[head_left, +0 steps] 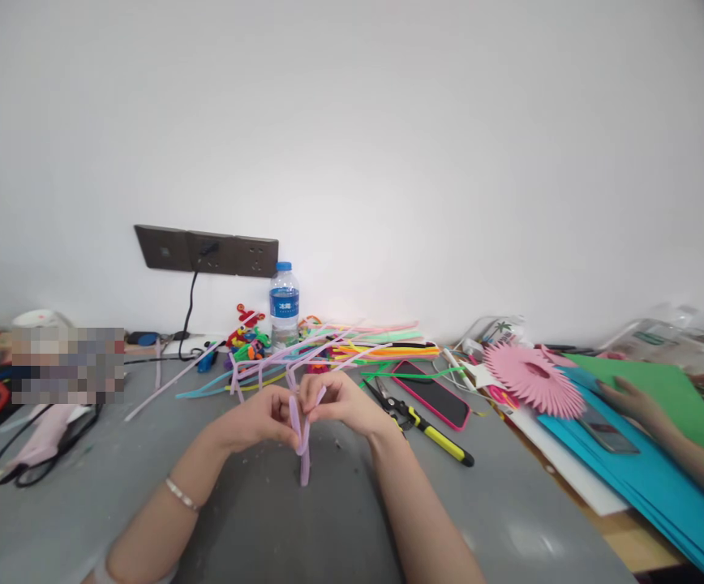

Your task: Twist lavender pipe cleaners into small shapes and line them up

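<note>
Bundled purple pipe cleaners [304, 464] stand between my hands above the grey table, with bent ends spreading out at the top. My left hand [267, 418] pinches the bundle from the left, near a bent loop. From the other side, my right hand [338, 401] grips an upper strand between thumb and fingers. More purple pipe cleaners [260, 365] lie just behind my hands, some bent into angles. Among them are blue, yellow, orange, green and pink ones. The lower end of the held bundle points down; whether it touches the table I cannot tell.
A water bottle [285, 304] stands by the wall. Yellow-handled pliers [440, 442] and a phone [434, 395] lie right of my hands. Farther right are a pink pleated paper disc [534, 380], blue sheets [644, 478] and another person's hand [637, 405] on green paper.
</note>
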Motion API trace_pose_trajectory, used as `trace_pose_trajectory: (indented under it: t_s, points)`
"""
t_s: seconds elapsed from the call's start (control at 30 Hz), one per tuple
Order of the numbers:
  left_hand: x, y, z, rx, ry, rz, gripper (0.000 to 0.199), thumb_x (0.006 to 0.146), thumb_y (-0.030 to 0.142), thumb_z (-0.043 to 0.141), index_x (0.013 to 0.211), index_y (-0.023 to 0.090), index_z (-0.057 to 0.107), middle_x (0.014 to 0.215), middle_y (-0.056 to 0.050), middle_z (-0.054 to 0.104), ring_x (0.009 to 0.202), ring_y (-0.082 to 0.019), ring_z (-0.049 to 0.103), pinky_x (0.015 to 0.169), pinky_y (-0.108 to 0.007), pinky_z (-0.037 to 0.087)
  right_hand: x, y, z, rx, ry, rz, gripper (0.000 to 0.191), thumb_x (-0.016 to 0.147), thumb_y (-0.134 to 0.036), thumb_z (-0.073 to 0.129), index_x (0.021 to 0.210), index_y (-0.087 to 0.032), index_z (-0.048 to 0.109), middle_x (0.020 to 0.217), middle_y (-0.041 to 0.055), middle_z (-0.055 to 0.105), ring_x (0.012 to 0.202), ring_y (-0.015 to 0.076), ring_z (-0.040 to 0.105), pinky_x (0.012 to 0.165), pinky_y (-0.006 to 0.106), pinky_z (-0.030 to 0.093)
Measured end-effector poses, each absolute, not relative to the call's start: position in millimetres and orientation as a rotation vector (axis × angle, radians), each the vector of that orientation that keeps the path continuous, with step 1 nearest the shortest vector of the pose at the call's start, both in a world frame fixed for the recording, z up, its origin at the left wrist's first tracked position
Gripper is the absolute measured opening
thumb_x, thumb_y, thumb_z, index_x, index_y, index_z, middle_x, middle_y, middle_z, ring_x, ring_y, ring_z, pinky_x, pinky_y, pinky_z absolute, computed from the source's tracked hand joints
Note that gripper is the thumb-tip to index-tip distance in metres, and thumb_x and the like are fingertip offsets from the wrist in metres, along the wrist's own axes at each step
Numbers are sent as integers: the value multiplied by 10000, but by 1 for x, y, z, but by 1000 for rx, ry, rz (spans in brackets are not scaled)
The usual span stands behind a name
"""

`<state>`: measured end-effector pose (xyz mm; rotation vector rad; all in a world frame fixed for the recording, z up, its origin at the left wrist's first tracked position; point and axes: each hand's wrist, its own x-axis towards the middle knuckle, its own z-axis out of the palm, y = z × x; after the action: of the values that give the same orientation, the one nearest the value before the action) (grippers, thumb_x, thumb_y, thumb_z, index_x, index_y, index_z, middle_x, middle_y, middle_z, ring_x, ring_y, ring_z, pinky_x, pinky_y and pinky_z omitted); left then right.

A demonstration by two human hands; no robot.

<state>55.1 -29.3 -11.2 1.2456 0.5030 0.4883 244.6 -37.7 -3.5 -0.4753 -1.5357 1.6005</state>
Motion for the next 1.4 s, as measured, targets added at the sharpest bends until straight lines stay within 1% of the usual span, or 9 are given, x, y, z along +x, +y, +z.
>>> trace_pose_trajectory:
  t_s: [0.1, 0.23, 0.4, 0.5, 0.6, 0.67, 0.87, 1.17, 1.4]
  points:
    - [54, -29, -12, 1284, 517, 405, 309, 482, 263, 907, 629, 137, 666, 582, 12, 660, 517, -84, 535, 514, -190, 378, 243, -40, 1, -472, -1582, 1569, 232, 613, -250, 858, 651, -162, 647, 847, 12, 592, 780, 128, 570, 717, 258, 462]
    - [53, -30, -14, 1332, 508, 344, 321, 482, 285, 905, 650, 133, 677, 596, 6, 662, 529, -89, 529, 517, -194, 373, 244, -41, 1, -470, -1644, 1631, 230, 646, -277, 839, 697, -158, 648, 917, 41, 624, 850, 155, 597, 799, 306, 483]
    - [55, -30, -12, 1401, 510, 300, 313, 498, 332, 890, 608, 136, 672, 588, -6, 645, 533, -104, 509, 519, -216, 364, 247, -39, -3, -539, -1641, 1673, 250, 658, -313, 827, 722, -153, 646, 818, 31, 648, 769, 143, 601, 748, 282, 477]
    - [57, -31, -9, 1320, 538, 335, 288, 554, 324, 867, 652, 145, 663, 613, -6, 637, 545, -101, 499, 532, -218, 352, 247, -37, -5, -610, -1586, 1601, 240, 654, -299, 826, 722, -162, 641, 755, 3, 620, 708, 122, 571, 689, 250, 448]
    - [57, -31, -6, 1233, 568, 399, 291, 586, 325, 853, 727, 144, 674, 627, 4, 610, 528, -79, 439, 509, -207, 299, 248, -35, -5, -639, -1516, 1544, 231, 663, -287, 816, 705, -168, 622, 778, 1, 612, 699, 116, 552, 666, 241, 431]
    - [57, -31, -5, 1203, 580, 436, 285, 606, 338, 842, 715, 136, 673, 617, 8, 580, 508, -69, 386, 488, -210, 261, 248, -33, -6, -653, -1480, 1515, 234, 669, -288, 810, 697, -172, 609, 789, 5, 615, 696, 118, 545, 655, 241, 428]
    - [57, -27, -9, 1111, 659, 574, 256, 728, 382, 758, 720, 141, 672, 646, 7, 545, 495, -59, 305, 477, -222, 236, 248, -28, -9, -653, -1321, 1382, 277, 660, -274, 811, 660, -184, 549, 754, -9, 612, 693, 121, 546, 678, 250, 436]
    - [50, -20, -11, 1187, 676, 562, 238, 755, 378, 734, 770, 141, 712, 717, -23, 577, 522, -71, 311, 473, -222, 222, 244, -29, -6, -661, -1310, 1359, 259, 673, -271, 802, 670, -184, 558, 802, 5, 641, 742, 132, 577, 707, 267, 447]
    - [57, -19, -11, 1543, 905, 814, 391, 843, 484, 586, 692, 147, 714, 570, -17, 588, 474, -105, 338, 473, -244, 237, 248, -21, -16, -814, -1224, 1237, 285, 654, -312, 810, 652, -183, 555, 677, -24, 612, 633, 116, 548, 641, 255, 434]
